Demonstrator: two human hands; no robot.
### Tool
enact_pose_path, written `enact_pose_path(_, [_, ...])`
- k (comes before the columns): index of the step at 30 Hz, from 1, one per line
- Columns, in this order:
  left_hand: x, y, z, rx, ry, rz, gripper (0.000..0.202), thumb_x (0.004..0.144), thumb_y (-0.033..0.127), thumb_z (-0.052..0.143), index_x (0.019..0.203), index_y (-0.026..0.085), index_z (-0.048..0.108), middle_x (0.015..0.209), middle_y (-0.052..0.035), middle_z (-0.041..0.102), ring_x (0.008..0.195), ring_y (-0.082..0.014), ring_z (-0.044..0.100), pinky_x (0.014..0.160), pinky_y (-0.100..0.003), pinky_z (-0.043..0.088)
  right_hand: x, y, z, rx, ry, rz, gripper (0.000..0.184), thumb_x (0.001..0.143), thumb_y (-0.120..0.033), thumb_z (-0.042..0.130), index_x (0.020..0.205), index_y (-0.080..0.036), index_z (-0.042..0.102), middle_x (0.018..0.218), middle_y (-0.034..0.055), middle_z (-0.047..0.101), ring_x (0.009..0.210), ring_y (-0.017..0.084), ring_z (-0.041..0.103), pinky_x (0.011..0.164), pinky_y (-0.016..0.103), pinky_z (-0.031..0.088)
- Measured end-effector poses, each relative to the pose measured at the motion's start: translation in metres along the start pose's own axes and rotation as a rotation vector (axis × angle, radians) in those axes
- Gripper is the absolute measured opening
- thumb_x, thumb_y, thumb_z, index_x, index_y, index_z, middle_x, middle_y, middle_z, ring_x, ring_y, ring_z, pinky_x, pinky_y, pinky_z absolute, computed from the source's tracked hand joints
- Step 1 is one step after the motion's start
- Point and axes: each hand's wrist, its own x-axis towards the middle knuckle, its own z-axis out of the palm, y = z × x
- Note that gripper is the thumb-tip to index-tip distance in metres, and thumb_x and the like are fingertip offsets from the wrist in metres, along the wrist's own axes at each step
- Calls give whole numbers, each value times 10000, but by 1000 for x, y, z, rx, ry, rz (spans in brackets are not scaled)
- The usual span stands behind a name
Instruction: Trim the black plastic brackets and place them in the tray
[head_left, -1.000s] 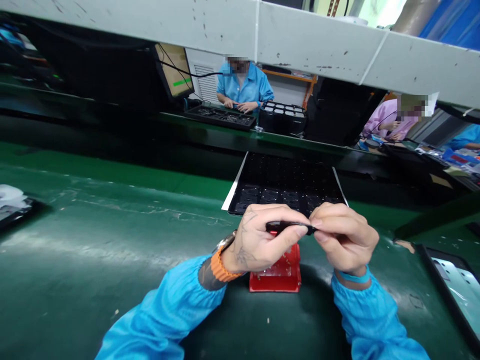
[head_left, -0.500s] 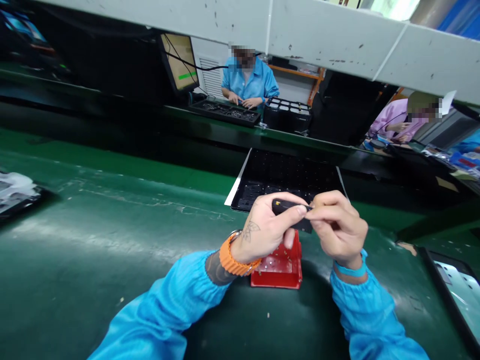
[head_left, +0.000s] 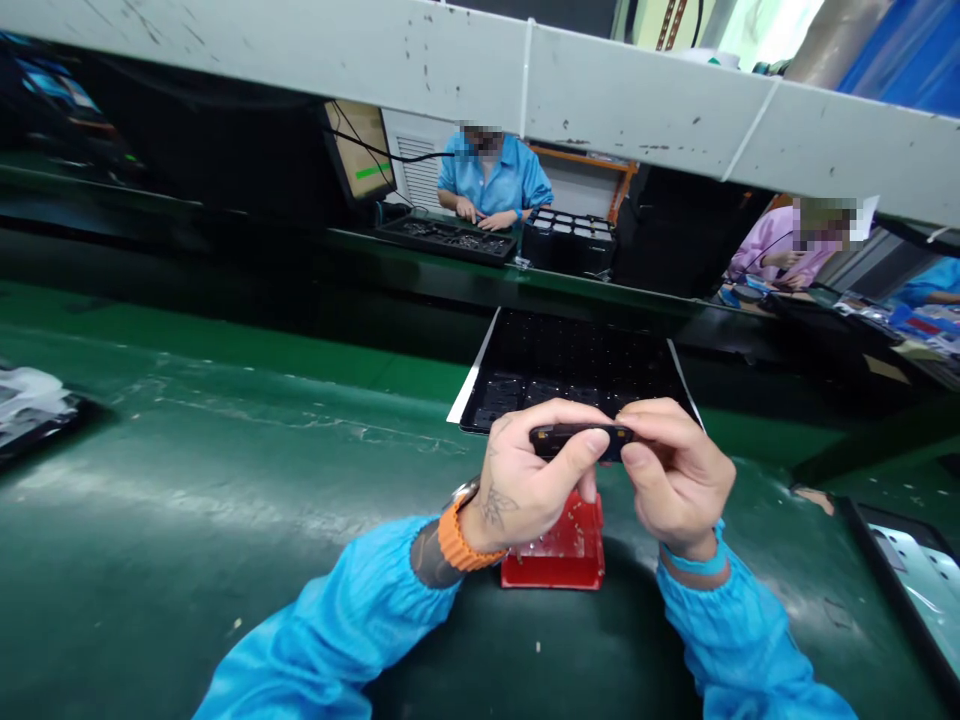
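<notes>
Both of my hands hold one small flat black part (head_left: 576, 438) edge-on above a red box (head_left: 559, 555) of tiny pieces. My left hand (head_left: 525, 480) pinches its left end between thumb and fingers. My right hand (head_left: 679, 475) pinches its right end, fingers curled. A black tray with rows of pockets (head_left: 577, 365) lies just beyond my hands on the green belt (head_left: 225, 470); some near pockets hold dark parts.
A black tray with a shiny sheet (head_left: 911, 590) lies at the right edge. White wrapping on a dark tray (head_left: 26, 400) sits far left. Across the line, a person in blue (head_left: 491, 180) works at trays, another person in pink (head_left: 787, 250) sits right.
The black part has been turned in my fingers, from tilted to level and edge-on. My hands stay above the red box, shifting only slightly.
</notes>
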Motion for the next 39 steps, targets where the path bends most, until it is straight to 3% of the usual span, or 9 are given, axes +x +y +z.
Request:
enact_pose_path(6, [5, 7, 4, -158, -41, -230, 372, 833, 492, 836, 894, 141, 728, 425, 53, 552, 323, -103, 528, 365, -184, 422, 0, 3, -3, -98, 0, -103, 396, 887, -82, 673, 1208, -298, 758, 923, 47, 761, 747, 220, 702, 562, 334, 581])
enact_pose_path(12, [11, 8, 5, -258, -107, -368, 415, 792, 509, 854, 881, 152, 664, 434, 82, 510, 322, -92, 507, 349, -166, 383, 2, 2, -8, -158, -55, -112, 352, 875, -48, 646, 1091, -283, 794, 877, 37, 710, 680, 180, 659, 529, 298, 553])
enact_pose_path(14, [11, 6, 4, -238, -97, -335, 412, 816, 516, 829, 892, 163, 631, 457, 87, 509, 336, -85, 507, 368, -163, 388, 3, -1, -6, -160, -53, -41, 334, 901, -74, 635, 1108, -283, 795, 870, 32, 712, 676, 176, 667, 536, 290, 575])
enact_pose_path(17, [9, 3, 2, -95, -57, -208, 352, 874, 452, 793, 955, 184, 580, 519, 83, 543, 404, -82, 547, 428, -158, 427, 5, -5, -2, -68, -56, 208, 269, 949, -168, 647, 1172, -251, 772, 849, 25, 726, 599, 154, 660, 477, 253, 588])
enact_pose_path(20, [7, 0, -2, -7, -56, -98, 335, 932, 441, 731, 1067, 200, 540, 699, 47, 623, 483, -83, 607, 470, -167, 476, 5, -5, -1, 4, -72, 353, 148, 962, -237, 684, 1069, -223, 785, 823, 22, 741, 509, 124, 637, 404, 201, 562])
enact_pose_path(23, [8, -2, -4, -9, -5, -5, 308, 973, 454, 672, 1072, 194, 541, 796, 20, 655, 488, -76, 636, 461, -164, 488, 3, -2, -5, 19, 3, 376, 112, 962, -251, 706, 1029, -221, 790, 810, 18, 735, 468, 107, 624, 367, 164, 536])
enact_pose_path(29, [9, 4, -8, 85, 35, 120, 128, 972, 258, 667, 1056, 172, 624, 672, 40, 673, 478, -84, 680, 452, -132, 481, 3, -4, -10, 29, 9, 347, 136, 951, -228, 717, 1059, -248, 797, 831, 5, 708, 458, 92, 616, 364, 150, 537])
enact_pose_path(39, [15, 6, -12, 104, 23, 146, 43, 910, 172, 670, 953, 169, 667, 582, 62, 640, 427, -95, 674, 405, -120, 475, 7, -9, -11, 71, -65, 444, 113, 951, -222, 717, 1037, -224, 790, 710, -21, 713, 399, 99, 636, 362, 147, 524])
